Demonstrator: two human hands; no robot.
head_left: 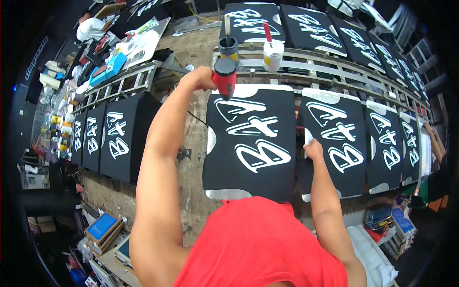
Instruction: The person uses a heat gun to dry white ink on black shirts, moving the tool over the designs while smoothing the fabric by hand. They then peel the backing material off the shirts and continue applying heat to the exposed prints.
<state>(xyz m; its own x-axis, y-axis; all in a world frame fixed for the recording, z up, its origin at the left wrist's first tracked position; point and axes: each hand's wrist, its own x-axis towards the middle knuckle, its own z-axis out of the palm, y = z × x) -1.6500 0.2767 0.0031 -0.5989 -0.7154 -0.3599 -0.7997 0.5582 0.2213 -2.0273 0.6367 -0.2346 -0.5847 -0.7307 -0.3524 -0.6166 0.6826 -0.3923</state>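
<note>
My left hand [203, 79] is closed around a red heat gun [224, 76] with a black rear end. Its dark nozzle points down over the top of a black fabric panel [248, 184] printed with white outlined lettering. My right hand [313, 149] is closed at the left edge of the neighbouring black printed panel [330, 179], just below a pale patch on that edge. Its fingertips are partly hidden there. Between the two panels runs a narrow dark gap.
A metal rail [306, 71] behind the panels carries a white tub [273, 56] with a red-handled tool and a dark tub [228, 47]. More printed panels [117, 138] stand left. Stacked frames [103, 229] lie lower left. Another person's arm [434, 141] shows at right.
</note>
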